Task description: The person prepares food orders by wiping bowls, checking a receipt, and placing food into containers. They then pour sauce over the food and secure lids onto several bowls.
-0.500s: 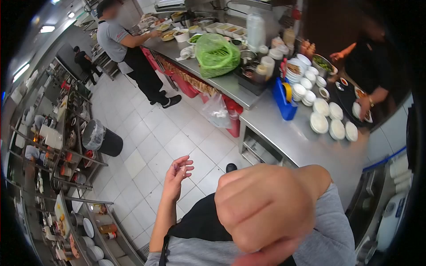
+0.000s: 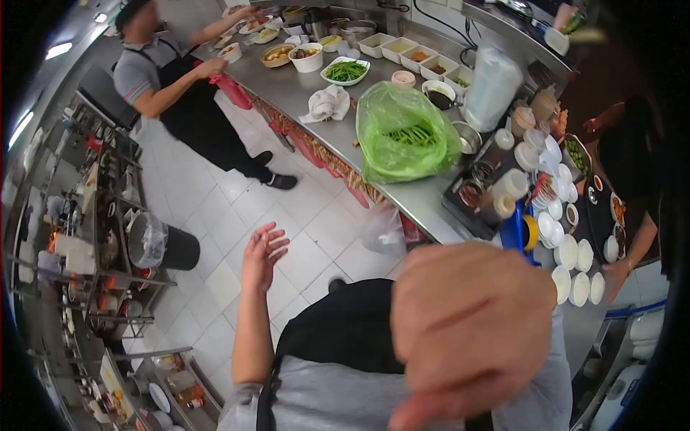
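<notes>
My left hand (image 2: 264, 251) is raised over the tiled floor, palm turned inward, fingers apart and nothing in it. Very close to the camera is my right hand (image 2: 471, 323), curled into a fist with its back toward me; its inner side is hidden, so anything inside it cannot be seen. Beyond, a green plastic bag (image 2: 406, 136) of green beans lies on the steel counter (image 2: 302, 86). A white cloth (image 2: 325, 104) and a white dish of green beans (image 2: 345, 71) are to its left. Neither hand touches these.
A co-worker in a black apron (image 2: 208, 100) stands at the counter's far left. Another person's hand (image 2: 617, 279) reaches beside stacked white bowls (image 2: 578, 287) at right. A lined bin (image 2: 172, 244) and shelving (image 2: 108, 237) stand on the left. A plastic bag (image 2: 381, 228) hangs below the counter.
The view has moved closer to the counter, with the green bag larger. My right fist appears farther right, my left hand slightly higher. The other person's hand on the right has moved down beside the bowls.
</notes>
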Available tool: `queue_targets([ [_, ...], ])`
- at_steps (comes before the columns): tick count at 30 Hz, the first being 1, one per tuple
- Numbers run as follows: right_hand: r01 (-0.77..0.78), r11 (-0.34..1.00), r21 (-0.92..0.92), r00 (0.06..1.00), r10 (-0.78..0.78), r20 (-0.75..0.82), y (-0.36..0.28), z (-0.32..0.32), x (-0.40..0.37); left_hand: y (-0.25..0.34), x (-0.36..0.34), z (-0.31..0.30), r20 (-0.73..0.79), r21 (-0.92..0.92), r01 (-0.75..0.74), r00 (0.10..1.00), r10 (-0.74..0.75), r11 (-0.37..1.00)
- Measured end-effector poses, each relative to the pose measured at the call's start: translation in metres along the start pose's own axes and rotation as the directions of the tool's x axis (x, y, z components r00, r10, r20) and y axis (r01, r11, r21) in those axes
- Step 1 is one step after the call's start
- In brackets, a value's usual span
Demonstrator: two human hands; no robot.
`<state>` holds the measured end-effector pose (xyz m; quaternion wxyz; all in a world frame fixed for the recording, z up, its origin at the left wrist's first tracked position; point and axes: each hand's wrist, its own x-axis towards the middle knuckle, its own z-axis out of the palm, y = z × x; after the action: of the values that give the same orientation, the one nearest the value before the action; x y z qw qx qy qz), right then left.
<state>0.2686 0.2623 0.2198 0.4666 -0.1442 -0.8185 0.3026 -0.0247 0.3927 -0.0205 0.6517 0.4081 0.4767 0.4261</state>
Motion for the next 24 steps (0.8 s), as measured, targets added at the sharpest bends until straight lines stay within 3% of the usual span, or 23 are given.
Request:
queue_targets([
  [4,-0.343,0.861,-0.375,0.927,0.246,-0.283,0.054,-0.026,-0.002,0.024,0.178,-0.008,0.178,-0.070,-0.040,0.983,0.052,0.997],
  [5,-0.467,0.825,-0.318,0.859,0.339,-0.384,0.066,-0.028,-0.009,0.040,0.220,0.008,0.166,-0.073,-0.036,0.985,0.048,0.997],
  [8,-0.729,0.670,-0.142,0.551,0.449,-0.703,0.107,-0.027,-0.036,0.064,0.366,0.049,0.297,0.002,-0.060,0.953,0.057,0.998],
  [10,-0.780,0.586,0.218,0.125,0.488,-0.864,0.127,-0.014,-0.049,0.072,0.445,0.087,0.238,0.013,0.022,0.971,-0.024,1.000],
  [13,-0.833,0.462,0.305,-0.095,0.424,-0.901,0.151,-0.005,-0.043,0.070,0.538,0.130,0.286,0.246,-0.043,0.958,-0.030,0.968],
  [17,-0.871,0.361,0.333,-0.174,0.406,-0.897,0.181,-0.002,-0.018,0.049,0.605,0.156,0.328,0.098,0.105,0.936,-0.131,0.990],
  [20,-0.875,0.342,0.342,-0.195,0.397,-0.897,0.199,-0.002,-0.006,0.045,0.607,0.168,0.316,0.069,0.095,0.942,-0.112,0.993],
  [24,-0.853,0.367,0.371,-0.210,0.411,-0.887,0.213,-0.006,0.011,0.057,0.614,0.160,0.381,0.107,-0.047,0.925,0.003,0.993],
])
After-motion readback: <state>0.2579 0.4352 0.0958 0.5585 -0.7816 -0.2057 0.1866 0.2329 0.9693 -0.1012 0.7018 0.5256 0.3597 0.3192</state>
